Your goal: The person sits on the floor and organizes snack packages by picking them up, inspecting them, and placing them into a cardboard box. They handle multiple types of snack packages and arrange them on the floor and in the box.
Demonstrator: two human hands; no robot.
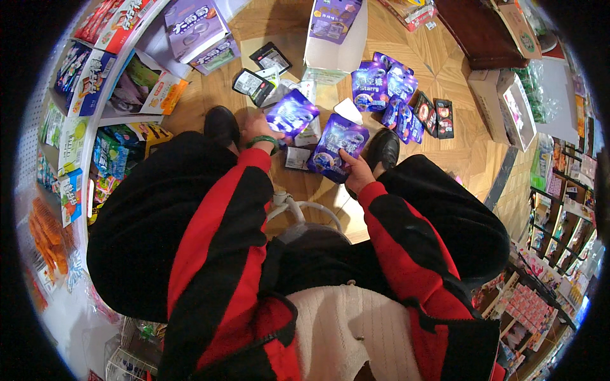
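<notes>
My left hand point(259, 128), with a green bangle at its wrist, grips the lower left edge of a shiny purple candy pouch point(292, 113). In my right hand point(355, 169) is another purple candy pouch point(339, 143), thumb on its front and fingers hidden behind. Under and beside the pouches lie black-and-white packets point(252, 85) and a small dark packet point(297, 158) on the wooden floor. More purple pouches point(370, 85) lie to the right, overlapping one another. Two black-and-red packets point(444, 118) rest beside them.
An upright white carton point(333, 57) stands ahead between my feet. A purple display box point(195, 33) is at the upper left. Shelves of boxed sweets point(90, 85) run along the left. Open cardboard boxes point(514, 109) stand at the right. A stool base point(295, 209) is between my legs.
</notes>
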